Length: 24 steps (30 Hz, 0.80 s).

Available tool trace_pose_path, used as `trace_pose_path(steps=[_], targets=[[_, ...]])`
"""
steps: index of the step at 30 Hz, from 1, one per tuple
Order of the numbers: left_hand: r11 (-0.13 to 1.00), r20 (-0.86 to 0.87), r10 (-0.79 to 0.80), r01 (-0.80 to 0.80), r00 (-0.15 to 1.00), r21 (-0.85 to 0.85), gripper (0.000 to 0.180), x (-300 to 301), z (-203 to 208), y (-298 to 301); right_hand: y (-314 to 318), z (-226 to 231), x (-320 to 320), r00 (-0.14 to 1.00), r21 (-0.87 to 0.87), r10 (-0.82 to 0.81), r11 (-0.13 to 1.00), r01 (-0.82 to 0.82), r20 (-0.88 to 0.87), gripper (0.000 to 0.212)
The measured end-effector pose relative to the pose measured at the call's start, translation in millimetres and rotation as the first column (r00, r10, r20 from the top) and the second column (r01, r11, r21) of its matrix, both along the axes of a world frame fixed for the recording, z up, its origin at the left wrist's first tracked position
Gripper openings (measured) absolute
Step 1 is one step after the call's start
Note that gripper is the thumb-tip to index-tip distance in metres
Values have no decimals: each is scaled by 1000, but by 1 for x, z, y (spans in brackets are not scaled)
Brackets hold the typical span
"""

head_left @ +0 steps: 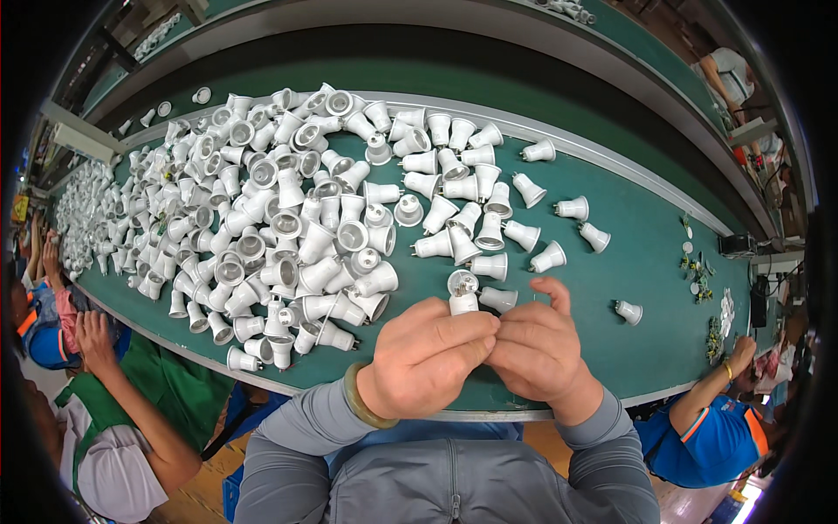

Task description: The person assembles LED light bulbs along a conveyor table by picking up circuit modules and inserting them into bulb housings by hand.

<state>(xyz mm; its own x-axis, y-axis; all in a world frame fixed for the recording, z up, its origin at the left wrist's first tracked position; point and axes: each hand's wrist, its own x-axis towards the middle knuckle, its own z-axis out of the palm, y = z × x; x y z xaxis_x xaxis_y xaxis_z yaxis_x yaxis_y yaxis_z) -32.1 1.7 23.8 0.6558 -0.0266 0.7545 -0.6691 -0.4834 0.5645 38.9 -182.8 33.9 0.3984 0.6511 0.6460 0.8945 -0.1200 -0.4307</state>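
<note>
My left hand (428,356) is closed, with a white spotlight bulb housing (463,302) rising just beyond its fingers, apparently in its grip. The housing's round mouth faces up and shows metal parts inside. My right hand (541,346) meets the left one, thumb and fingers pinched together at the left fingertips, one finger raised. Whatever it pinches is hidden. Another white housing (497,299) lies on the table just past the hands, and a single one (628,312) rests to the right of them.
A large heap of white housings (262,201) covers the left side of the green table (594,367). Small circuit parts with wires (698,278) lie at the right end. A person in blue (711,428) sits on the right, and a person in white and green (122,437) on the left.
</note>
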Motion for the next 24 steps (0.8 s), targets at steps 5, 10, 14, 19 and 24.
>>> trace_pose_path(steps=[5,10,14,19,24], targets=[[992,-103,21,-34,994,-122,30,3,0,-1,1,2,1,998,-110,-51,993,48,-24,19],[979,-270,33,-86,962,-187,36,5,2,-4,5,1,1,984,-71,-149,987,143,-101,19],[918,-454,-132,-63,881,-391,41,2,-1,-8,19,5,6,981,-56,-192,980,190,-30,17],[615,-488,-516,-92,704,-783,43,1,-2,0,27,10,7,933,-108,-294,955,277,-206,15],[660,-499,-459,-94,735,-746,41,1,-3,-3,29,6,7,806,-48,-230,969,243,-546,11]])
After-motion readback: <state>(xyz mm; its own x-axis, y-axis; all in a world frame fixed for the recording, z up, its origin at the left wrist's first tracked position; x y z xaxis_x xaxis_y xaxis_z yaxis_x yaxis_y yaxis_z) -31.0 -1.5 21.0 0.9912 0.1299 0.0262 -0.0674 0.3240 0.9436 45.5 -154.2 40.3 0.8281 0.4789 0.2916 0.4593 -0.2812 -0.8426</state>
